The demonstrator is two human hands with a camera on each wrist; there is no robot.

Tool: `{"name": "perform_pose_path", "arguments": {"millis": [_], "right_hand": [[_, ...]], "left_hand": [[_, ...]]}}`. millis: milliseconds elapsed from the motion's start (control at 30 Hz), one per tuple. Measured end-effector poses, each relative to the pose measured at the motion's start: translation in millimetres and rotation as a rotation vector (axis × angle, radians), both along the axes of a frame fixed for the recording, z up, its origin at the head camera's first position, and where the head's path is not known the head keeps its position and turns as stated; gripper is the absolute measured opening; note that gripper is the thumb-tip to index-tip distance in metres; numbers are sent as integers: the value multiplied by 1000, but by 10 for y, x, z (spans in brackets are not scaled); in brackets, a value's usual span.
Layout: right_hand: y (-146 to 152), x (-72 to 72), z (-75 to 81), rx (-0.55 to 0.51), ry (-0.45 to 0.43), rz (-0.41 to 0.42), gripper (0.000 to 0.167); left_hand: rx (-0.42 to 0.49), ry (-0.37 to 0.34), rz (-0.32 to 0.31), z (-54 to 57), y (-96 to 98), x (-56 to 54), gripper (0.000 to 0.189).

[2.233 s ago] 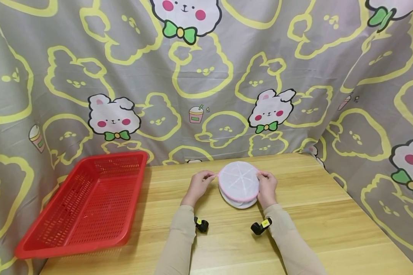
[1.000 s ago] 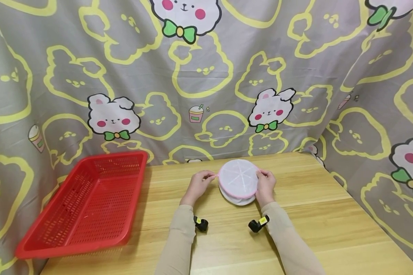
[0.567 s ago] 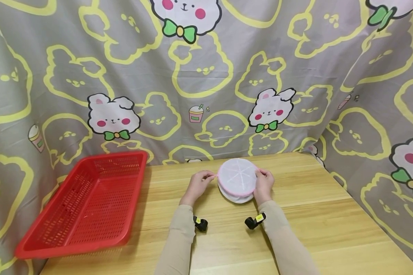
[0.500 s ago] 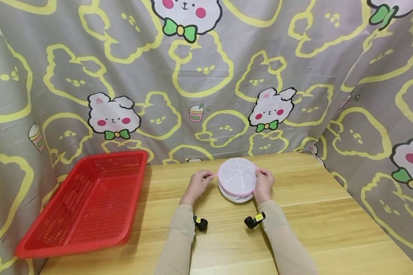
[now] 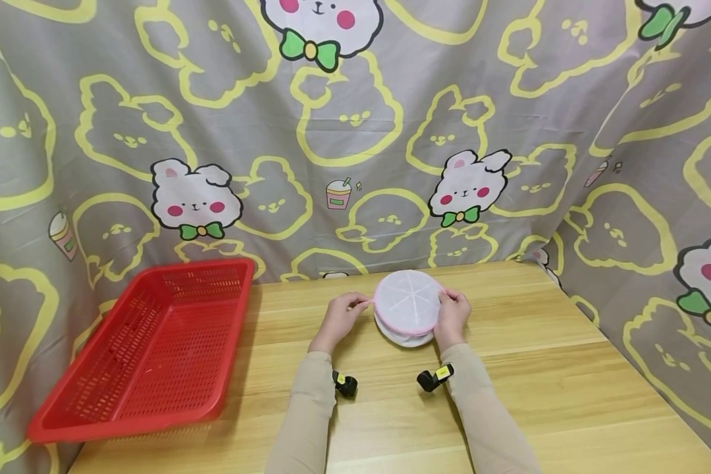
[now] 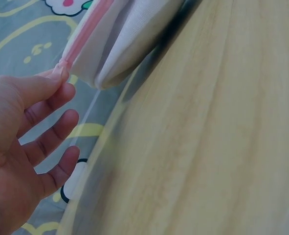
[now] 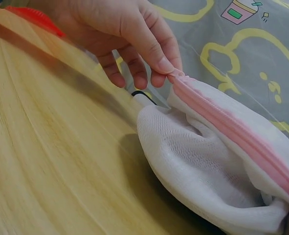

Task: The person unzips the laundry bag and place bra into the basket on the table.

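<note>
A round white mesh laundry bag (image 5: 407, 301) with a pink zipper (image 7: 232, 129) round its edge sits toward the back of the table, its ribbed top tilted slightly toward me. My left hand (image 5: 340, 319) pinches the small pink tab at the bag's left side between thumb and index finger. In the left wrist view the other fingers (image 6: 56, 129) of that hand are spread and loosely bent. On the opposite side, my right hand (image 5: 452, 317) grips the bag's right edge by the zipper. Only a sliver of the right hand shows in the right wrist view, and its fingertips are hidden there.
A red perforated plastic basket (image 5: 222, 368) stands on the left of the wooden table (image 5: 539, 368). Behind and on both sides hangs a grey curtain (image 5: 261, 131) with cartoon rabbits. A small black camera is strapped to each wrist.
My right hand has shifted to the left and slightly away from me, and the bag has moved a little the same way. The left hand keeps its pinch almost in place.
</note>
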State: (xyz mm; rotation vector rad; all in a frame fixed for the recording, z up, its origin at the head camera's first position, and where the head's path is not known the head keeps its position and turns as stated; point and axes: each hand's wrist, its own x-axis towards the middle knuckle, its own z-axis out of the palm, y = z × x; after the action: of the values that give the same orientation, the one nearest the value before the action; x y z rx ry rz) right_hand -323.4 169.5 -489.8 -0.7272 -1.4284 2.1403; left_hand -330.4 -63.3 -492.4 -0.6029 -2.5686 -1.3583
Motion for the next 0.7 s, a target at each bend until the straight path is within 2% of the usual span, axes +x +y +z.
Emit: {"name": "perform_pose_path", "arguments": {"millis": [67,300,700], "right_hand": [[3,-7,-10,2,3,-3,10],[-5,-13,0,-6,5,1,11],[-8,-2,25,-20,0,19,10]], "left_hand": [[-2,2,-4,2,-3,6,18],[0,-67,-3,32,3,14,19],[-3,-70,-4,31,6,16,18]]}}
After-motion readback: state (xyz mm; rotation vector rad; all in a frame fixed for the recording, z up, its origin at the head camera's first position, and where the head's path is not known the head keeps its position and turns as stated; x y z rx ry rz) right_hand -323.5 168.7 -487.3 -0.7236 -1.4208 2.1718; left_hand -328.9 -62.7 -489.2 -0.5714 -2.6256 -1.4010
